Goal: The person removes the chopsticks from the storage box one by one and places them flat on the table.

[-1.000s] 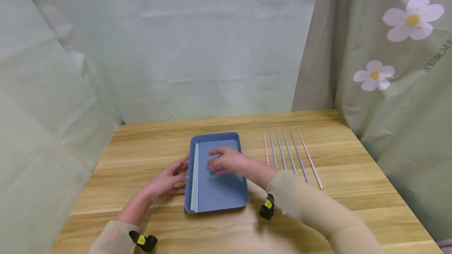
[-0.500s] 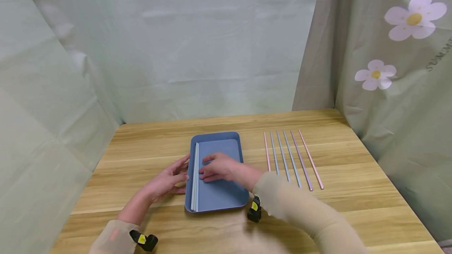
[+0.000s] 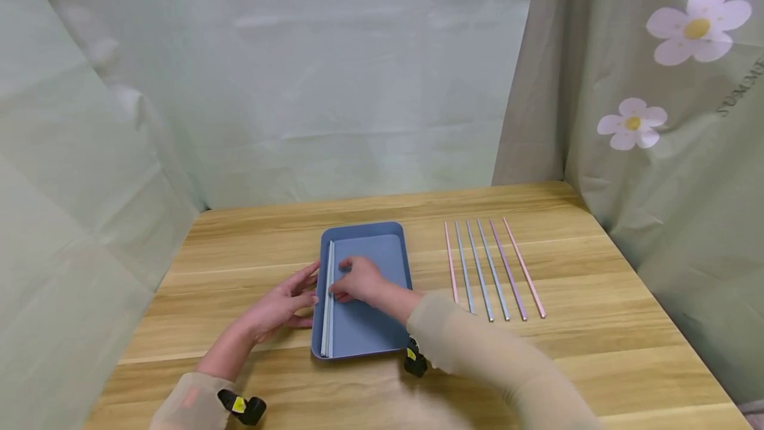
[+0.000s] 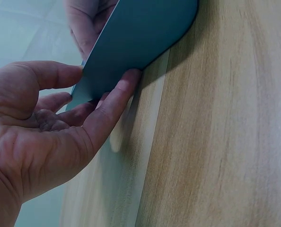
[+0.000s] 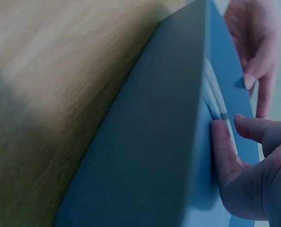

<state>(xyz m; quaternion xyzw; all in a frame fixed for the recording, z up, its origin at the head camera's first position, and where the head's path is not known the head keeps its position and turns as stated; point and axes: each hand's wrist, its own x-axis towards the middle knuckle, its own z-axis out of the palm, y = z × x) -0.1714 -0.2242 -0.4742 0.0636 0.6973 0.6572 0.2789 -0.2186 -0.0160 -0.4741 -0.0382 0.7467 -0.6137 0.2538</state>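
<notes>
A shallow blue-grey tray (image 3: 376, 330) lies on the wooden table, with several thin white sticks (image 3: 327, 334) lengthwise along its left inner side. My left hand (image 3: 286, 304) rests against the tray's left side; in the left wrist view its thumb (image 4: 60, 74) touches the rim and its fingers (image 4: 113, 105) lie along the outer wall. Over the tray, my right hand (image 3: 361, 281) reaches down to the white sticks. Its thumb and a finger (image 5: 224, 142) pinch them from both sides about midway along, as the right wrist view shows.
To the right of the tray, several pink, blue and purple sticks (image 3: 503, 271) lie side by side on the table (image 3: 597, 337). Pale curtains (image 3: 370, 85) hang behind and at both sides, the right one with printed flowers (image 3: 697, 26).
My right hand has moved left across the tray to the white sticks, its fingers closing in. The left hand and the tray have stayed in place.
</notes>
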